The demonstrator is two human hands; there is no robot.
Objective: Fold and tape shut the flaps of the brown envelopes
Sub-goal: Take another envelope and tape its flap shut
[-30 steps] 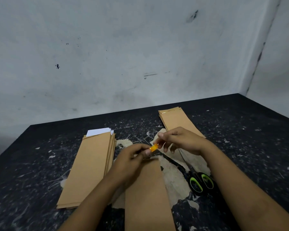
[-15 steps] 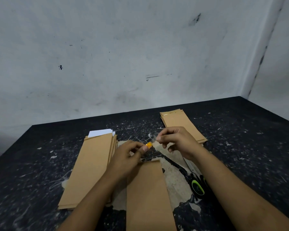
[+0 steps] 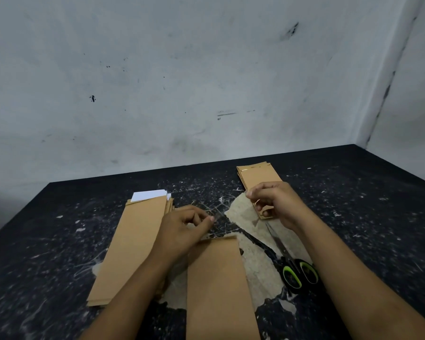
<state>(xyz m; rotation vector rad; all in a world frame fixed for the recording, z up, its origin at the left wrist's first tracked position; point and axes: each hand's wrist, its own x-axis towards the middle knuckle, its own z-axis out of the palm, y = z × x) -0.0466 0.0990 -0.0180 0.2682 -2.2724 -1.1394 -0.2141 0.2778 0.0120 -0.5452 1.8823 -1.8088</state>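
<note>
One brown envelope lies lengthwise in front of me, its top edge just below my hands. My left hand hovers over that top edge with its fingers curled round a small tape roll, which is mostly hidden. My right hand is up and to the right, pinching the free end of the clear tape. The strip stretches between the two hands above the table.
A stack of brown envelopes with white paper sticking out at its far end lies to the left. Another stack lies beyond my right hand. Black scissors with green handles lie at the right on the black, scuffed table.
My hands have drawn apart: the right hand moved right and away, pulling a longer strip of clear tape out. The orange core of the roll is now hidden in my left hand.
</note>
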